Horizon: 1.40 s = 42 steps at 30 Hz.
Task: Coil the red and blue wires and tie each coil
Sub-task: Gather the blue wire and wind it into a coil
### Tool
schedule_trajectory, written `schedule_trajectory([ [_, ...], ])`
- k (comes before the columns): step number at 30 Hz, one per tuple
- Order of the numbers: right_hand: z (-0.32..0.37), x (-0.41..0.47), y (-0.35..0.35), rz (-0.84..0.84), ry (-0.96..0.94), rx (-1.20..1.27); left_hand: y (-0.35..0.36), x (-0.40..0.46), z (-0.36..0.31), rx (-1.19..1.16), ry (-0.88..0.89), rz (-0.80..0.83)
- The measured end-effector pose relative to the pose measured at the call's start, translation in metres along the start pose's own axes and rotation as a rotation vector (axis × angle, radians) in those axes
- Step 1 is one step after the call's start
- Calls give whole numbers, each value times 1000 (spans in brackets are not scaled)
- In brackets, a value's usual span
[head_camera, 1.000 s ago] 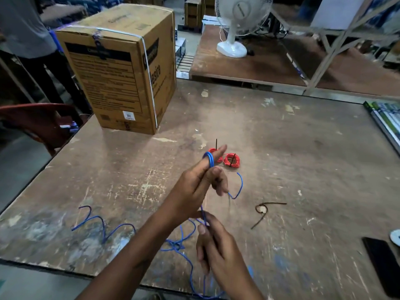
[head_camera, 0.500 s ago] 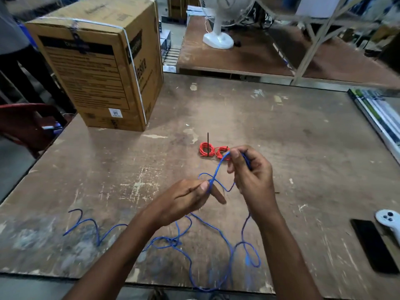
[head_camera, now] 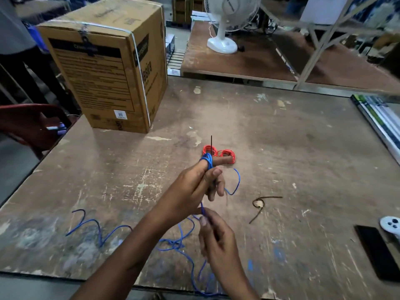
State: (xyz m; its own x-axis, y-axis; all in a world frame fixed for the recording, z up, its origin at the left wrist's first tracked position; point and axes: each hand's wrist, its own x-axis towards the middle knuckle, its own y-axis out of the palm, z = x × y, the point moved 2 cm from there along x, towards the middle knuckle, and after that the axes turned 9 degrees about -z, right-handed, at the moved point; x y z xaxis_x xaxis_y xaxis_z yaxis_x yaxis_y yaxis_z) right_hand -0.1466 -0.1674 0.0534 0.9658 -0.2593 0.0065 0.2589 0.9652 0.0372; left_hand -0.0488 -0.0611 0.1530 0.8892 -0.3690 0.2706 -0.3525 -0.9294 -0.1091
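Blue wire being wound on the fingers over the worn tabletop (head_camera: 303, 137).
The blue wire (head_camera: 99, 232) is trailing along the near edge; the left hand (head_camera: 194, 189) is holding loops around its extended fingers, the right hand (head_camera: 218, 237) apparently pinching the strand below, red coils (head_camera: 218, 153) lying mid-table.

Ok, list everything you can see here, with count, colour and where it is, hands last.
blue wire: one, blue, loose across table's near edge, partly wound on the left fingers
red wire coils: two, red, table centre
tie: one, dark, right of the hands
cardboard box: one, brown, far left of table
table: one, worn brown
fan: one, white, rear table
phone: one, black, right edge
controller: one, white, right edge
left hand: holds blue coil
right hand: pinches blue wire
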Motion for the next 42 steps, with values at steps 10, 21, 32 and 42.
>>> schedule_trajectory([
  [10, 69, 2, -34, 150, -91, 81, -4, -3, 45, 404, 21, -47],
  [21, 62, 87, -41, -71, -117, 131, 20, -38, 3, -166, -75, 145],
  [32, 23, -25, -24, 127, -22, -22, 14, -3, 14, -12, 26, -233],
  [42, 96, 24, -65, -37, -54, 158, 24, -44, 49, 155, -72, 24],
])
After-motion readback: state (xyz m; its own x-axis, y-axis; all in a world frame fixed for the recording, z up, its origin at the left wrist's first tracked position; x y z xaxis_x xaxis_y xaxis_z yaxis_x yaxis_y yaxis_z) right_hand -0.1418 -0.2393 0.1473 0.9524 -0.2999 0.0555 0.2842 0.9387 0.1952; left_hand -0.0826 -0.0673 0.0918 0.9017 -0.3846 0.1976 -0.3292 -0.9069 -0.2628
